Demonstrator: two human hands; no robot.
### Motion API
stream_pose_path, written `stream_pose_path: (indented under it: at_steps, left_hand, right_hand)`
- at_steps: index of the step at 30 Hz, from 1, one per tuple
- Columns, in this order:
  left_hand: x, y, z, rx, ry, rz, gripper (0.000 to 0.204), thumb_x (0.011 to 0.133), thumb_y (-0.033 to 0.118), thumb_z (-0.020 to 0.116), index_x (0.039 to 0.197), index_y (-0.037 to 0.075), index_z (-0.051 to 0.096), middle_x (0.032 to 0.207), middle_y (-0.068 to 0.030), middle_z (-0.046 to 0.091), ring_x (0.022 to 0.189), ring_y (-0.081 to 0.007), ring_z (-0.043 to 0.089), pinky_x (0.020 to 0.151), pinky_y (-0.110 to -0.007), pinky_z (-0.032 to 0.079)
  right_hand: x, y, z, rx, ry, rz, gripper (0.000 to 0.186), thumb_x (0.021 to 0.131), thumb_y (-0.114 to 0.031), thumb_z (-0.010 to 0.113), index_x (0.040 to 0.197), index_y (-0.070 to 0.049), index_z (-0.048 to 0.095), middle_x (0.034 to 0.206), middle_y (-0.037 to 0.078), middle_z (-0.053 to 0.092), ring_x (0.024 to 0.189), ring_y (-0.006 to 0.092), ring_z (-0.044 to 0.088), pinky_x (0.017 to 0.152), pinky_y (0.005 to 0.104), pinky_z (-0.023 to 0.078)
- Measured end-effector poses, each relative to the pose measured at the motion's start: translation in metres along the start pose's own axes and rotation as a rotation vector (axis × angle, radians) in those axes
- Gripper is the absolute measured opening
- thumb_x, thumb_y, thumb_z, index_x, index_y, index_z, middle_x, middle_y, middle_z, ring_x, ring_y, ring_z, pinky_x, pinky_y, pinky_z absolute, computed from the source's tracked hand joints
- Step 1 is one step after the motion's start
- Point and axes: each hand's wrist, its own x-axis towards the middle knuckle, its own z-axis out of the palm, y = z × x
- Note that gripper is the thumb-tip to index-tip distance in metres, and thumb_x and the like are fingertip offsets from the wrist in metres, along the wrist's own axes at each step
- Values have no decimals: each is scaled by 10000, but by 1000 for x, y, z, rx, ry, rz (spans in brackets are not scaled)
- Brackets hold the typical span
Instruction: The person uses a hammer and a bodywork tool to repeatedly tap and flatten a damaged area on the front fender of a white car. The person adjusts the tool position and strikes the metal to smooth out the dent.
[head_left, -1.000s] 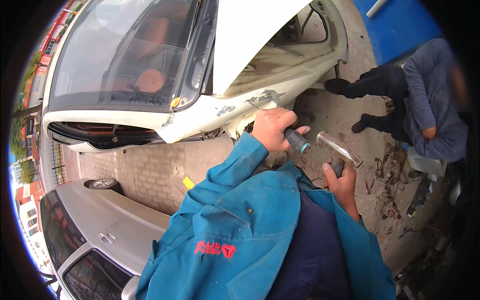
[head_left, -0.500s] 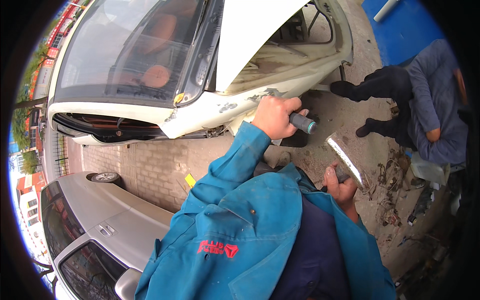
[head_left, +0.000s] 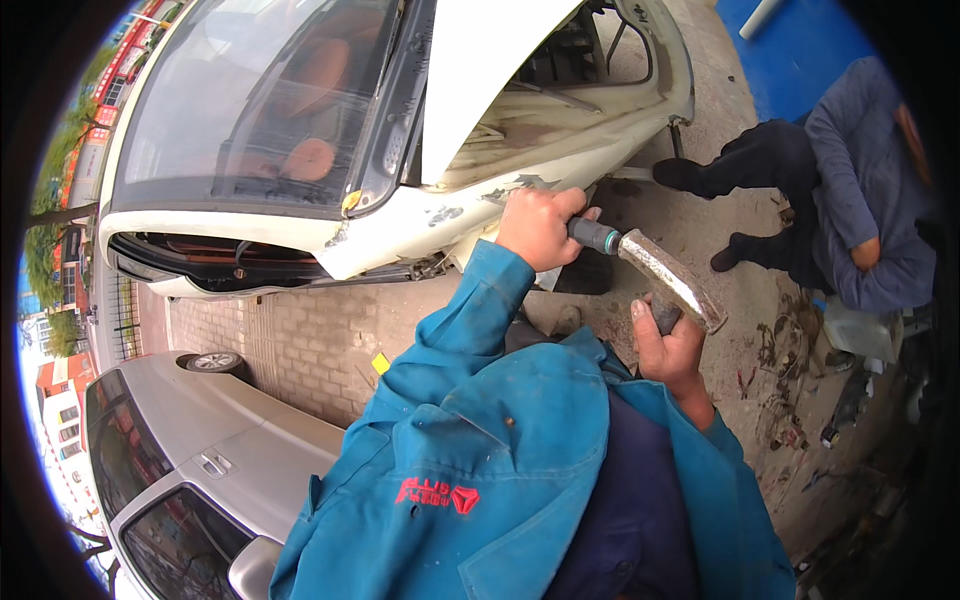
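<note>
My left hand (head_left: 534, 228) is wrapped round a dark grey tool handle (head_left: 594, 235) with a teal ring near its end. The rest of that tool is hidden by the hand and the car body. My right hand (head_left: 675, 358) grips the dark handle of a hammer, whose long, worn silver head (head_left: 672, 276) slants up to the left. The head's upper end is right at the butt of the tool handle; I cannot tell whether they touch. Just beyond my left hand is the cream car's fender (head_left: 440, 222), with chipped grey patches in its paint.
The cream car's raised hood (head_left: 480, 70) stands over its engine bay. A silver car (head_left: 240, 440) is parked at the left. On the right a person in grey (head_left: 850, 190) sits with folded arms, near scattered parts (head_left: 790, 420) on the ground.
The hammer has swung up and left with my right hand, from apart to right at the tool handle's end. My left hand keeps its grip, and the view has shifted slightly.
</note>
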Motion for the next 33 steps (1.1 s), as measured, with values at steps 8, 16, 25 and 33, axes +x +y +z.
stream_pose_path:
  at_steps: [8, 16, 25, 33]
  left_hand:
    - [5, -5, 6, 53, -6, 40, 289, 960, 300, 820, 808, 111, 663, 669, -155, 694, 639, -455, 679, 617, -559, 533]
    - [-6, -9, -4, 78, -8, 44, 297, 943, 285, 832, 783, 119, 644, 661, -132, 685, 631, -420, 688, 601, -544, 531]
    - [-10, 6, -6, -20, -2, 143, 385, 929, 190, 862, 726, 87, 551, 640, -121, 615, 605, -402, 641, 559, -526, 484]
    - [-6, 5, 10, -43, 168, 255, 407, 911, 256, 909, 702, 115, 589, 612, -67, 588, 580, -324, 633, 516, -488, 473]
  right_hand:
    - [-4, -5, -3, 347, 198, -11, 227, 1141, -141, 633, 989, 27, 648, 750, 53, 641, 639, 126, 599, 653, 315, 525]
    - [-1, 2, -9, 412, 50, -91, 174, 1090, -63, 712, 1209, 43, 642, 813, 21, 642, 667, 73, 605, 620, 263, 510]
    - [-16, 26, -11, 302, 53, 188, 197, 1089, -103, 744, 1211, 26, 660, 860, 27, 662, 635, 68, 594, 593, 253, 494]
    - [-24, 37, -12, 147, 79, 137, 226, 1069, -138, 781, 1182, 44, 712, 950, 58, 719, 751, 105, 647, 667, 298, 540]
